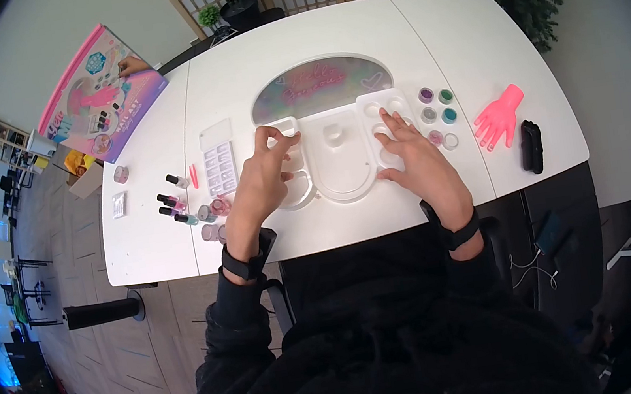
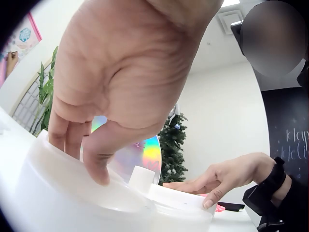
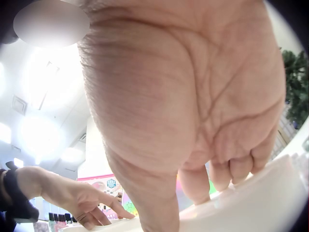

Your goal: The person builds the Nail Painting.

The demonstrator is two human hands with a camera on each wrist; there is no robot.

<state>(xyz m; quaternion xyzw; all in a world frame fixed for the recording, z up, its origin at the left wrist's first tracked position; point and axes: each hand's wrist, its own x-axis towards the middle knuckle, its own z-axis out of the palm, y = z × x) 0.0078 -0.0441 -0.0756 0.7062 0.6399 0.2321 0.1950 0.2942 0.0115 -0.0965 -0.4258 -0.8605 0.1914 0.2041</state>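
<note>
Black hoodie [image 1: 372,325] nearest. Left hand [image 1: 258,181]: fingers bent, gripping white tray [image 1: 339,166] at its left section. Right hand [image 1: 425,170]: fingers open, spread on its right section. Tray's under both hands' fingers, on counter [image 1: 246,242]; shiny arched panel [image 1: 321,88] just beyond.

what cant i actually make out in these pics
- White tray under the left hand: head view, partly covered by that hand
- Face: both wrist views, blurred
- Blackboard writing: left wrist view, cut off by right edge
- Bottle labels: head view, too small
</note>
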